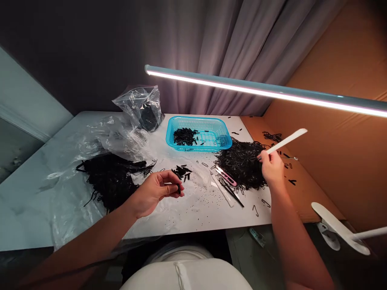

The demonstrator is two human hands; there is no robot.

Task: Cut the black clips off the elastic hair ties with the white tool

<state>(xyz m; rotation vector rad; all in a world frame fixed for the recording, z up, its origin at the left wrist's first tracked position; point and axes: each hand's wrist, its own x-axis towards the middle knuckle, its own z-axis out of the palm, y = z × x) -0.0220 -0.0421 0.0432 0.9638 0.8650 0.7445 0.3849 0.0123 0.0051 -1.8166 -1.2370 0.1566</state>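
My left hand [154, 191] hovers over the white table [36, 193], its fingers pinched on a small black piece [178, 188]. A little heap of cut black pieces [182, 172] lies just beyond it. My right hand [272, 167] is closed on the handle of a long white flat stick [287, 141], which points up and to the right. That hand rests at the right edge of a big pile of black loops [240, 163]. Pink-handled snips [225, 176] and a black tool [232, 193] lie between my hands.
A blue basket [222, 141] with black pieces stands at the back middle. Another black pile [110, 179] lies on clear plastic sheet [69, 201] at the left, with a plastic bag [142, 106] behind. A lamp bar [266, 92] crosses above; cardboard [332, 133] walls the right.
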